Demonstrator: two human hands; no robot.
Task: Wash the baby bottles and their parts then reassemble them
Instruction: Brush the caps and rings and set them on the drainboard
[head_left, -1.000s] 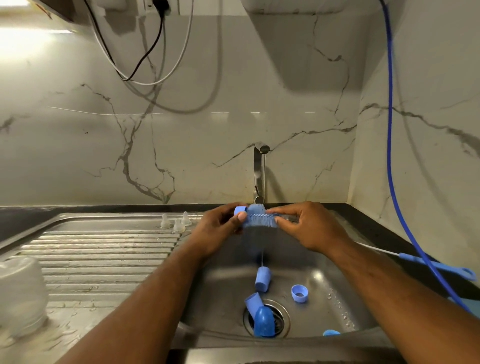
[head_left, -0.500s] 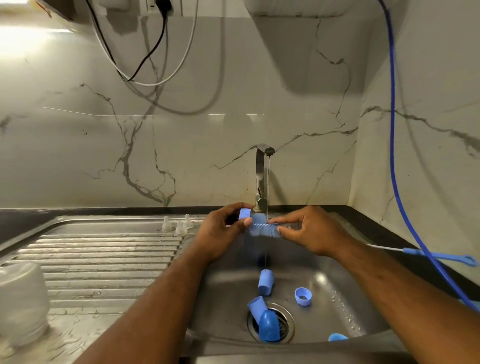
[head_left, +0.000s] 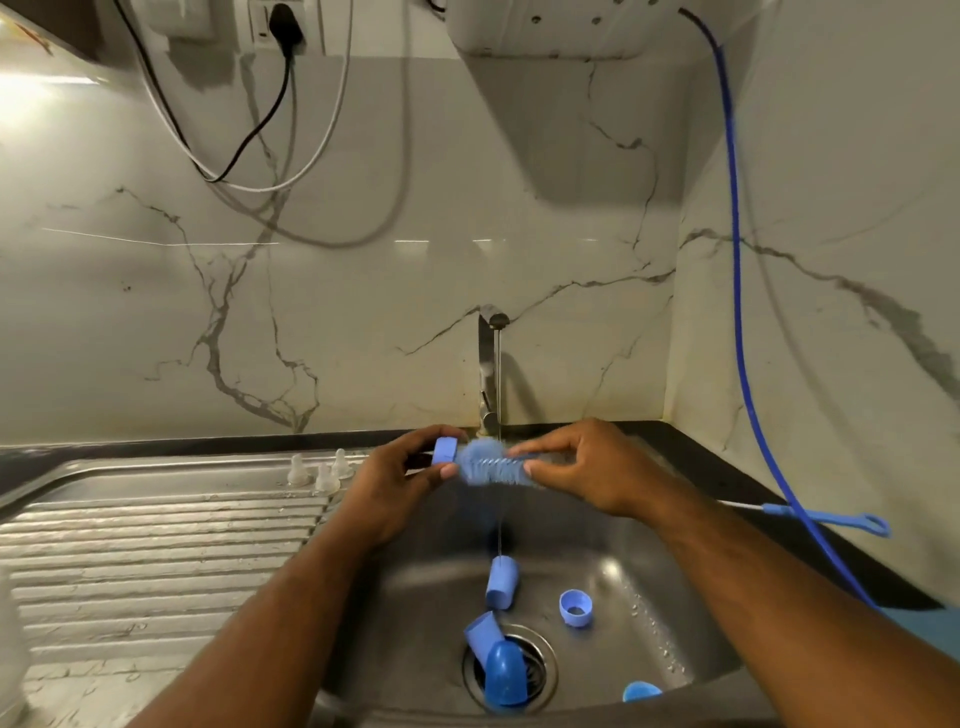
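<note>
Over the sink basin (head_left: 649, 587), my left hand (head_left: 395, 483) pinches a small blue bottle collar (head_left: 445, 450). My right hand (head_left: 587, 467) grips a blue bottle brush (head_left: 491, 466) by its wire stem, just behind the bristles. The bristle head lies between my hands, touching the collar. A thin stream of water from the tap (head_left: 488, 374) runs down onto the bristles. The brush's blue handle (head_left: 831, 519) rests on the dark counter to the right. Blue caps (head_left: 502, 583) (head_left: 505, 675) and a collar (head_left: 575, 608) lie in the basin near the drain.
Three clear nipples (head_left: 318, 470) stand at the back of the ribbed drainboard (head_left: 156, 545). A clear bottle (head_left: 8, 649) is at the left edge, blurred. A blue hose (head_left: 737, 312) hangs down the right wall. Cables dangle from a wall socket (head_left: 283, 23).
Both hands stay in place under the tap. The bristle head has shifted slightly against the collar, with more of it showing between my hands. The view has tilted upward.
</note>
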